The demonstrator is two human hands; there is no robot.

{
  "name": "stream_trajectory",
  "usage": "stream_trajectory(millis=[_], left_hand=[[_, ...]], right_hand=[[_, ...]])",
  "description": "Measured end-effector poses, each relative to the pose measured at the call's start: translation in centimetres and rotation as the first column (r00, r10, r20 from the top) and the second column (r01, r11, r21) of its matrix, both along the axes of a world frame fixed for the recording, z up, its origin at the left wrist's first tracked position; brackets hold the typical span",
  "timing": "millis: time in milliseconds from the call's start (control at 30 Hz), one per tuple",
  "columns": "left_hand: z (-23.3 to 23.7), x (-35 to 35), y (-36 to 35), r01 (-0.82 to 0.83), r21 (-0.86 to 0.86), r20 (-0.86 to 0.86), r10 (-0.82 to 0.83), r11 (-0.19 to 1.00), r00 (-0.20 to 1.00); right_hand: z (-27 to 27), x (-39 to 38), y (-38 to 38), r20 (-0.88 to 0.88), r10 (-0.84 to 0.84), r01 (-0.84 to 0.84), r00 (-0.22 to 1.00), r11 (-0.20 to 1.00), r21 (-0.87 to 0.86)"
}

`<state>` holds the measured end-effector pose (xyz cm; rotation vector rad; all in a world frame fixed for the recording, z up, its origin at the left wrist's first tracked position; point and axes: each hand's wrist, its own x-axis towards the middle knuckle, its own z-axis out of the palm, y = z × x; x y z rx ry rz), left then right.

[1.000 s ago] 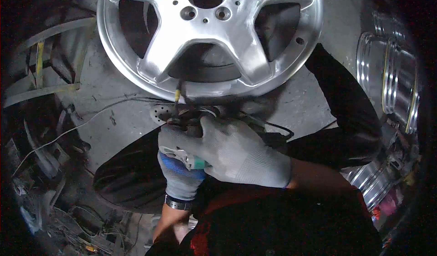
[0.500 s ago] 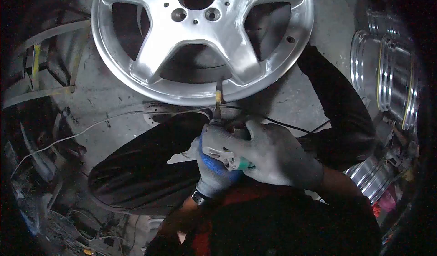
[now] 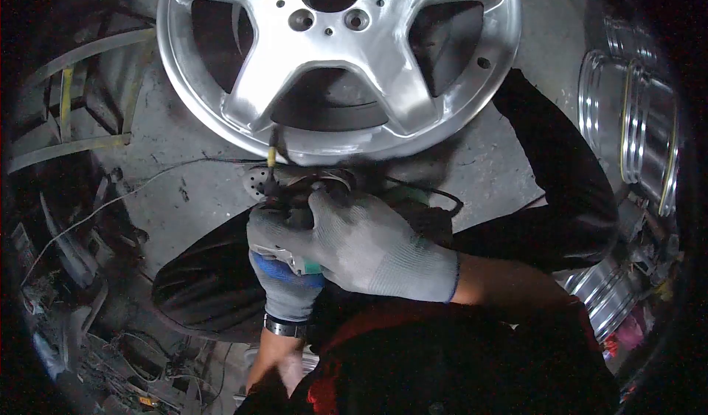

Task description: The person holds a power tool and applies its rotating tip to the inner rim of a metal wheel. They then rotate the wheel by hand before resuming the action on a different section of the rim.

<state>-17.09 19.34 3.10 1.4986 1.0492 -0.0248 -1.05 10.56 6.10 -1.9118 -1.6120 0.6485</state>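
A silver five-spoke alloy wheel (image 3: 332,53) fills the upper middle of the head view, face up. Below its near rim, both gloved hands are wrapped round a handheld rotary grinder (image 3: 295,260) with a metal and green body. Its slim shaft, with a yellow band, points up to the lower left part of the rim; the blurred tip appears to meet it. My left hand (image 3: 290,297), in a grey and blue glove, closes on the grinder from below. Over the top, my right hand (image 3: 376,245) grips it too. The fingers partly hide the body.
Shiny wheel rims (image 3: 627,127) stand at the right. A metal frame (image 3: 81,90) is on the left, with dark scrap parts below it. A thin cable (image 3: 144,184) runs across the grey floor. My crossed legs (image 3: 221,267) flank the hands.
Both hands and the grinder have moved left along the wheel's near rim. The wheel sits slightly further right and higher in view, as the whole scene has shifted.
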Motion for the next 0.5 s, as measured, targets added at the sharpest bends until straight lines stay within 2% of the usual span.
stream_trajectory(millis=[67, 133, 200, 233, 267, 300, 333, 367, 400, 433, 467, 500], left_hand=[[0.1, 0.1, 0.1, 0.196, 0.202, -0.060, -0.188, 0.960, 0.980], [-0.3, 0.1, -1.1, 0.174, 0.217, -0.053, -0.167, 0.960, 0.985], [0.0, 1.1, -2.8, 0.151, 0.231, -0.043, -0.145, 0.961, 0.989], [0.7, 2.1, -3.4, -0.237, -0.439, 0.175, 0.341, 0.867, 0.924], [1.1, 3.0, -4.3, -0.290, -0.922, 0.012, 0.767, 0.257, 0.642], [1.0, 3.2, -5.8, -0.334, -0.821, 0.099, 0.691, 0.464, 0.716], [0.9, 3.4, -6.3, -0.333, -0.822, 0.101, 0.693, 0.462, 0.714], [0.7, 3.8, -6.6, -0.150, -0.528, 0.213, 0.301, 0.836, 0.929], [0.6, 4.1, -6.8, 0.169, -0.157, 0.136, -0.148, 0.973, 0.980], [0.8, 4.7, -6.9, 0.385, 0.009, 0.019, -0.385, 0.923, 0.923], [0.9, 4.9, -7.3, 0.380, 0.011, 0.020, -0.380, 0.925, 0.925], [1.0, 5.1, -7.7, 0.268, -0.132, 0.132, -0.251, 0.954, 0.959]], right_hand=[[-0.2, 0.2, -0.3, 0.000, 0.021, -0.021, 1.000, 1.000, -0.007], [0.1, 0.5, -0.9, 0.001, 0.042, -0.042, 0.999, 0.999, -0.016], [1.3, 1.3, -2.6, 0.019, 0.108, -0.103, 0.994, 0.975, -0.196], [1.7, 1.5, -3.6, 0.022, 0.109, -0.102, 0.994, 0.975, -0.198], [2.1, 1.7, -4.7, 0.027, 0.116, -0.106, 0.993, 0.965, -0.240], [2.4, 2.1, -5.7, 0.032, 0.124, -0.110, 0.992, 0.954, -0.280], [3.0, 2.8, -6.4, 0.035, 0.127, -0.112, 0.991, 0.953, -0.281], [3.9, 3.5, -7.0, 0.019, 0.128, -0.115, 0.992, 0.942, -0.315], [4.4, 4.1, -7.5, 0.004, 0.129, -0.120, 0.992, 0.930, -0.348], [3.9, 4.4, -8.1, -0.028, 0.081, -0.086, 0.996, 0.957, -0.276], [4.0, 4.5, -8.5, -0.025, 0.087, -0.091, 0.996, 0.958, -0.274], [4.1, 4.6, -8.7, -0.033, 0.064, -0.070, 0.997, 0.956, -0.286]])
